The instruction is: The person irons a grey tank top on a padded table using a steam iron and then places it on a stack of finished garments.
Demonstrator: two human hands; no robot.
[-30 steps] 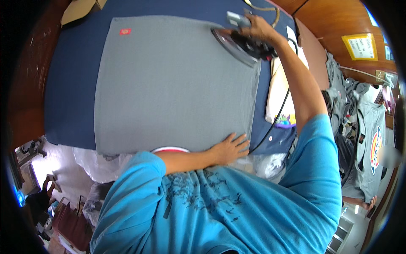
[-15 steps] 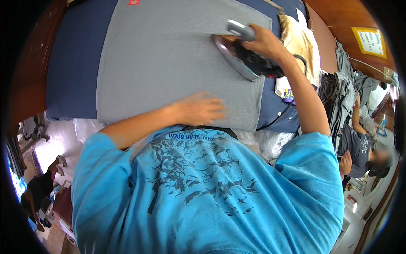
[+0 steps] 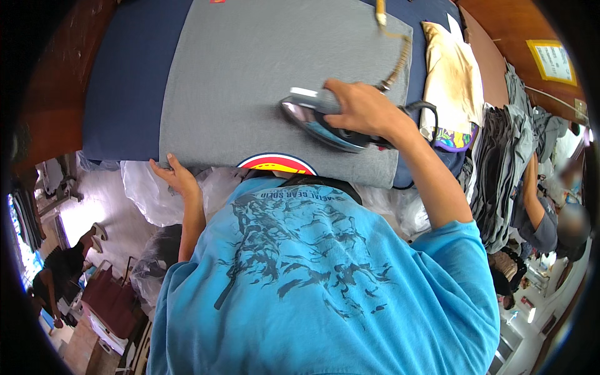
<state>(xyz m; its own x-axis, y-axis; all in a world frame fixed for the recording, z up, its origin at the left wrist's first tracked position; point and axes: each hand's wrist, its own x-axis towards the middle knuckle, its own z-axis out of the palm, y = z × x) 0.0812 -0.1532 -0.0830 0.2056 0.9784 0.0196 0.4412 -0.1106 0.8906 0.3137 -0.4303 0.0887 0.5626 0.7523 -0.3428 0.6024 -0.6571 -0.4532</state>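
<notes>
Right hand (image 3: pixel 365 107) gripping iron (image 3: pixel 325 125) on grey garment (image 3: pixel 250 81); left hand (image 3: pixel 177 178) clutching garment hem.

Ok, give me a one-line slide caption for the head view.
Right hand presses an iron on a grey garment; left hand grips its near edge.

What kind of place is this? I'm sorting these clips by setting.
Probably a garment workshop's ironing station: the right hand runs an iron over a grey shirt on a padded blue table, beside a stack of folded grey garments.
</notes>
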